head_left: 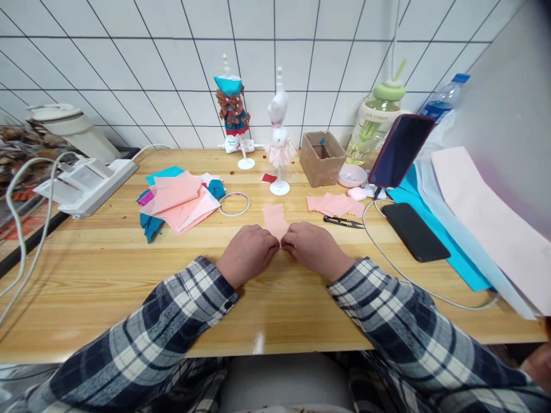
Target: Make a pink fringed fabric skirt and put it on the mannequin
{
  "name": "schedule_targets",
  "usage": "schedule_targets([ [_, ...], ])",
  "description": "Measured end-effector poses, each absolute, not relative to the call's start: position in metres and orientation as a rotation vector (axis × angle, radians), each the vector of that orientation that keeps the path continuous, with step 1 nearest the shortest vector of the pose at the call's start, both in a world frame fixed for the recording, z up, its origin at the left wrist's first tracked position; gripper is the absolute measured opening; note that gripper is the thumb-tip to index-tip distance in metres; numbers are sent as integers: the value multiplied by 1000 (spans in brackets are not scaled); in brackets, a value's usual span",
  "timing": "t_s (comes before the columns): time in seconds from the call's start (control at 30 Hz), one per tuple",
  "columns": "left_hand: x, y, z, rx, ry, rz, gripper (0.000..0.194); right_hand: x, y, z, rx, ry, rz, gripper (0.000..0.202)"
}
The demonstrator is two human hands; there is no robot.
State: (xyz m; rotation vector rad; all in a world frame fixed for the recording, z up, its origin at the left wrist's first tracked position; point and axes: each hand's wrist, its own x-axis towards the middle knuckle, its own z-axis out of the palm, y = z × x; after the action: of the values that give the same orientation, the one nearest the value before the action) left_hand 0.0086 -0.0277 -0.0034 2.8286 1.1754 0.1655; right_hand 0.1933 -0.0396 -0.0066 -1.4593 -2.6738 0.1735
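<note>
A small pink piece of crepe paper with a ragged edge lies at the middle of the table. Its near end is pinched between the fingertips of my left hand and my right hand, which almost meet. Behind it stands a white miniature mannequin wearing a pale pink ruffled skirt. More fringed pink paper pieces rest to the right, with black thread snips just in front of them.
Pink and teal paper sheets and a white ring are on the left. A dressed mannequin and a cardboard box stand behind. At right are a propped phone, a flat phone, a cable and long paper sheets.
</note>
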Motion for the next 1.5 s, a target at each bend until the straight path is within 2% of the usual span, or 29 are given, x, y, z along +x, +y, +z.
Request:
schedule_targets([
  [1.5,10,-28,-4,2817,1136,206,22,194,-39,-6,-1461,-2675,133,24],
])
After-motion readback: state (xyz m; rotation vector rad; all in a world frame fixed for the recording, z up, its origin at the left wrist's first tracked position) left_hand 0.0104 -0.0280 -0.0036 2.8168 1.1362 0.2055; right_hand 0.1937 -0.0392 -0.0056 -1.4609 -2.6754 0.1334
